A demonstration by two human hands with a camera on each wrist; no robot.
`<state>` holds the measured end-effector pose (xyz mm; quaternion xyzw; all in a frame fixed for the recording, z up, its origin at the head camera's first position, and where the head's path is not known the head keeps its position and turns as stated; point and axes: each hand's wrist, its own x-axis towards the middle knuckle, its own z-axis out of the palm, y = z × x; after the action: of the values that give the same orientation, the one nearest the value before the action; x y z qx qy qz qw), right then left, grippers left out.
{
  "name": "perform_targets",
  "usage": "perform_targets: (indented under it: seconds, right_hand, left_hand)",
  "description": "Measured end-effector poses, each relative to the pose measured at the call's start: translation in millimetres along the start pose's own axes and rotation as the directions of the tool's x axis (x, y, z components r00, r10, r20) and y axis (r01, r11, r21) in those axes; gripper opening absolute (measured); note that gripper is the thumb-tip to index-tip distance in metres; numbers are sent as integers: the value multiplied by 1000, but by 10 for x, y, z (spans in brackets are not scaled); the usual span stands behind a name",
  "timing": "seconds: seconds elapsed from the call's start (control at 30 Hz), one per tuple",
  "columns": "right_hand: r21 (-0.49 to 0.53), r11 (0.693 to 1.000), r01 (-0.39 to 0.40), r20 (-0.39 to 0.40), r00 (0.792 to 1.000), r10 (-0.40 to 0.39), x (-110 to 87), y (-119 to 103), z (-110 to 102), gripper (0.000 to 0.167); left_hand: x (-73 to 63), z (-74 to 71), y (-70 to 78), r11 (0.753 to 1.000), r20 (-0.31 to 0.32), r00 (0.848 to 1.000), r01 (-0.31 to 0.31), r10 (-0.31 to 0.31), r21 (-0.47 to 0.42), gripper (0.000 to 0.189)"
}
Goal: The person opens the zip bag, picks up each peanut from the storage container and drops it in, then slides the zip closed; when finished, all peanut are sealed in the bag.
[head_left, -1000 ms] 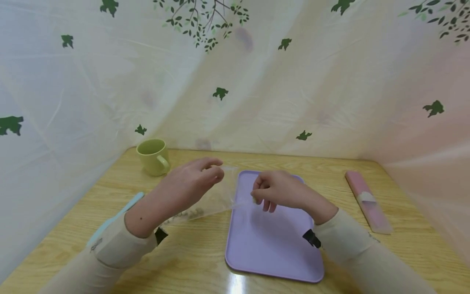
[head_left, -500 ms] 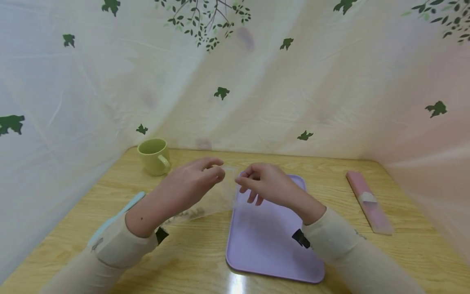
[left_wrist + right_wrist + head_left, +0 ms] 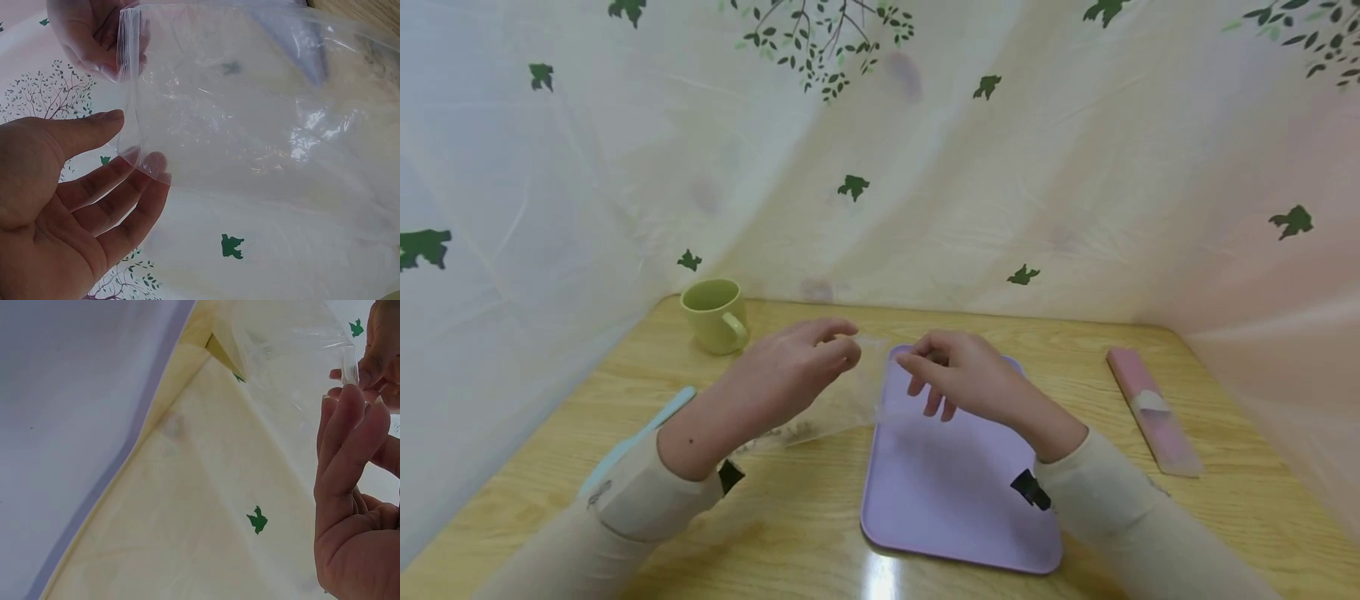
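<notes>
A clear plastic zip bag (image 3: 850,396) hangs from my left hand (image 3: 790,367), which grips it at the mouth edge. The left wrist view shows the thumb by the edge and the fingertips behind the film. Small greenish lumps (image 3: 793,432) lie in the bag's lower end, partly hidden by the forearm. My right hand (image 3: 962,379) hovers over the lilac tray (image 3: 955,517), just right of the bag mouth, its fingers loosely bent. In the right wrist view its fingertips (image 3: 348,397) are right at the zip strip, with nothing visible between them.
A green mug (image 3: 713,317) stands at the back left of the wooden table (image 3: 805,533). A light blue utensil (image 3: 640,433) lies beside the left forearm. To the right is a pink case (image 3: 1152,412) with a pale band. A leaf-printed curtain (image 3: 925,167) surrounds the table.
My right hand has risen from over the tray's middle toward the bag mouth, then drawn slightly back right, its fingers loosening. The left hand and bag have barely moved.
</notes>
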<state>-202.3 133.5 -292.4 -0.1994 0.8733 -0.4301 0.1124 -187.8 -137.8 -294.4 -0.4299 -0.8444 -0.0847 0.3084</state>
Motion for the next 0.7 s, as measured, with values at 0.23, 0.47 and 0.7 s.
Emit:
perform_targets:
  seconds: [0.23, 0.47, 0.7]
  right_hand:
    - [-9, 1000, -18, -5, 1000, 17, -96, -19, -16, 32]
    - [-22, 1000, -4, 10, 1000, 4, -182, -41, 13, 34]
    - [-43, 999, -12, 75, 997, 16, -247, -36, 77, 41]
  left_hand:
    - [-9, -10, 0, 1000, -5, 1000, 1, -1, 8, 14]
    - [-23, -15, 15, 1000, 3, 1000, 21, -21, 10, 14]
    - [-16, -24, 28, 1000, -1, 1000, 28, -28, 7, 13]
